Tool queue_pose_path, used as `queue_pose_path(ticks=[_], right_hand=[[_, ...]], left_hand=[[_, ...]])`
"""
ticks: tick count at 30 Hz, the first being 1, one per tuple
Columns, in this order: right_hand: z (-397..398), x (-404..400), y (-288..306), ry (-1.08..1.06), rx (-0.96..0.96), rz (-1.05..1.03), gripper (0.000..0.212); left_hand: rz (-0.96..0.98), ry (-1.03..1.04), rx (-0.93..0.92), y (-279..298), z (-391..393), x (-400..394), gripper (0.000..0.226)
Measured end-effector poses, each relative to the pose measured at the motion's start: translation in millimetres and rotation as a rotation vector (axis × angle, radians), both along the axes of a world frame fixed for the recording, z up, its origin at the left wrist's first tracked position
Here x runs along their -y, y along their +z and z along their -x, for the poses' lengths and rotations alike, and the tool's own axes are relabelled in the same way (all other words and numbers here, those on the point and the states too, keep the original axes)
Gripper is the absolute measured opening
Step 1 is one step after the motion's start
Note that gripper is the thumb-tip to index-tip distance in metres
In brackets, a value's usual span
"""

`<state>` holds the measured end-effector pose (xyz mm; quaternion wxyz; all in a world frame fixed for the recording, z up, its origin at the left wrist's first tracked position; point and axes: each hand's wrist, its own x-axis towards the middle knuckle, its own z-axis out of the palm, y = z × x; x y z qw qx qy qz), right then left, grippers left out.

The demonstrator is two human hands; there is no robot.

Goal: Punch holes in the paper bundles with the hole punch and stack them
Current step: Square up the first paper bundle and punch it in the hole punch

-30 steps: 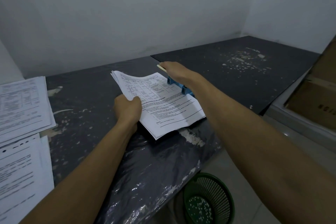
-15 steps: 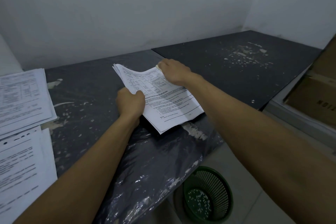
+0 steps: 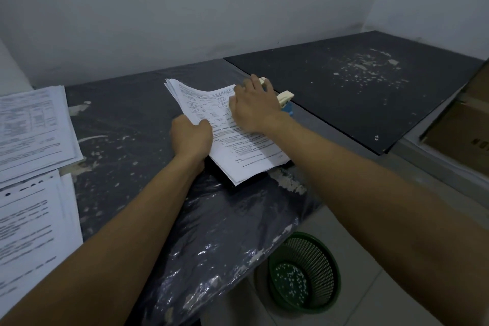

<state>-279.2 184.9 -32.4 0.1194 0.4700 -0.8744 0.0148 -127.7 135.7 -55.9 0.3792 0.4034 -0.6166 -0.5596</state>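
A bundle of printed white sheets [image 3: 246, 151] lies askew in the middle of the dark table [image 3: 127, 124]. My left hand [image 3: 191, 137] grips its left edge, thumb on top. My right hand [image 3: 252, 104] rests on the bundle's far right part, fingers spread flat over the paper beside the hole punch [image 3: 285, 102]. The punch has a cream lever and a blue base; my right hand hides most of it. The bundle's right edge runs toward the punch; whether it is inside the slot is hidden.
Two piles of printed paper lie at the left: a far pile [image 3: 34, 127] and a near pile [image 3: 31, 230] with punched holes. A green mesh bin [image 3: 304, 272] with paper dots stands on the floor below the table's edge. A cardboard box [image 3: 460, 124] sits at the right.
My right hand has come off the punch lever and now lies flat on the paper beside it. The lever stands raised. My left hand keeps its grip on the bundle.
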Motion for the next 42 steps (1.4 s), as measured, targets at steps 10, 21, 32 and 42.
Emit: queue_pose_path(ticks=[10, 21, 32, 42], right_hand=[[7.5, -12.8, 67.6, 0.063, 0.782, 0.190, 0.076], [10.1, -17.4, 78.8, 0.092, 0.984, 0.308, 0.059], [-7.8, -17.7, 85.2, 0.189, 0.291, 0.421, 0.022], [-97.5, 2.6, 52.7, 0.209, 0.833, 0.714, 0.033]], left_hand=[[0.012, -0.013, -0.015, 4.1, -1.7, -3.7, 0.025], [-0.148, -0.009, -0.085, 17.4, -11.9, 2.9, 0.026], [-0.007, -0.004, -0.074, 43.0, -77.5, 27.8, 0.028], [0.048, 0.096, -0.175, 60.1, -139.1, 51.5, 0.035]])
